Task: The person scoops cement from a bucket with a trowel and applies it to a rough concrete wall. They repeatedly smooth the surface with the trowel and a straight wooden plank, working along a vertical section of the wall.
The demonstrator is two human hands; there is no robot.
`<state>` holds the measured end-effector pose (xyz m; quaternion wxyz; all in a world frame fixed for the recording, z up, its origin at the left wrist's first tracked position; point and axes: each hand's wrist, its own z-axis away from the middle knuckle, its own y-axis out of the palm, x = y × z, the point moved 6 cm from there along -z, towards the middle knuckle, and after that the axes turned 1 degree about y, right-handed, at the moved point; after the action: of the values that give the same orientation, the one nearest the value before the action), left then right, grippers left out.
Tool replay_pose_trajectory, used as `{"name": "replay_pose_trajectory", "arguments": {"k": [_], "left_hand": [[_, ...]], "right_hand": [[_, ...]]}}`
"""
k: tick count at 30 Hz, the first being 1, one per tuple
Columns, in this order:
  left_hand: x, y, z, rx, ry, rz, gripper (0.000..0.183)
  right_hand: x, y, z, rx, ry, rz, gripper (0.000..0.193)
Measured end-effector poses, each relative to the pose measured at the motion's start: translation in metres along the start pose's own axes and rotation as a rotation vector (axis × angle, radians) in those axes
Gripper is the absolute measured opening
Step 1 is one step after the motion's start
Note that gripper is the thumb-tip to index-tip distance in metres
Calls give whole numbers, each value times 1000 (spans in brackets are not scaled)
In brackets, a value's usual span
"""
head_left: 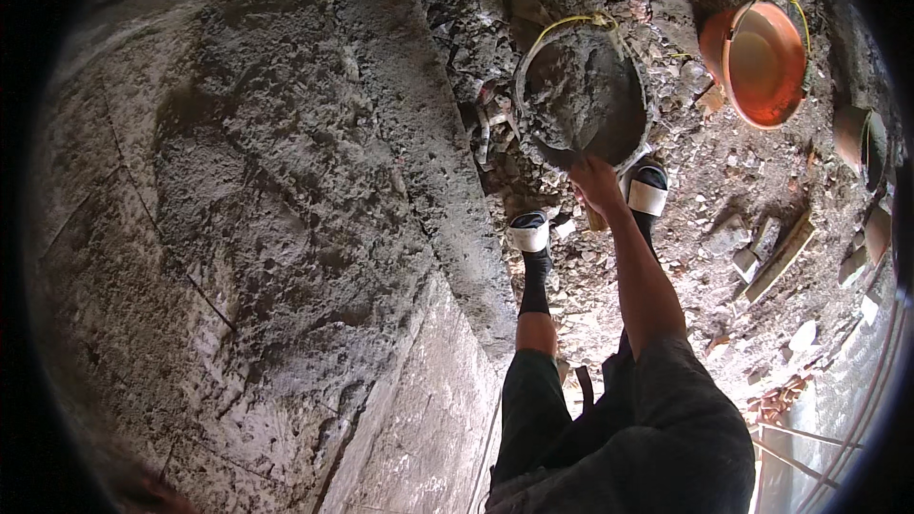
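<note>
My right hand (596, 185) is closed around the wooden handle of a trowel (552, 154). The trowel's dark blade reaches over the near rim into a bucket (644, 100) with a yellow handle. Wet grey mortar (581, 81) lies inside the bucket, heaped toward its far left side. At the lower left edge, a dim, blurred reddish-brown shape looks like part of my left hand (157, 493); its fingers cannot be made out.
A rough wall (286, 162) with patches of grey mortar fills the left. An orange bucket (764, 67) tilts at the far right. Rubble (705, 219) and a wooden strip (781, 259) lie right of my sandalled feet. Thin rods (800, 452) cross the lower right.
</note>
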<state>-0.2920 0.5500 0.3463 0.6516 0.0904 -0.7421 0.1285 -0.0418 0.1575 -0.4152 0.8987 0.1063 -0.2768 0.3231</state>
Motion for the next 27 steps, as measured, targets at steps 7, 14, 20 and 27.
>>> {"name": "replay_pose_trajectory", "arguments": {"k": [7, 14, 20, 27], "left_hand": [[5, 6, 9, 15, -60, -47, 69], [2, -20, -13, 165, -235, 125, 71], [2, -14, -16, 231, -285, 160, 72], [1, -12, -7, 177, -231, 70, 71]], "right_hand": [[105, -4, 117, -11, -117, -307, 13], [233, 131, 231, -386, -384, -184, 30], [240, 333, 349, 339, -561, 67, 31], [120, 248, 352, 347, -319, 263, 32]]}}
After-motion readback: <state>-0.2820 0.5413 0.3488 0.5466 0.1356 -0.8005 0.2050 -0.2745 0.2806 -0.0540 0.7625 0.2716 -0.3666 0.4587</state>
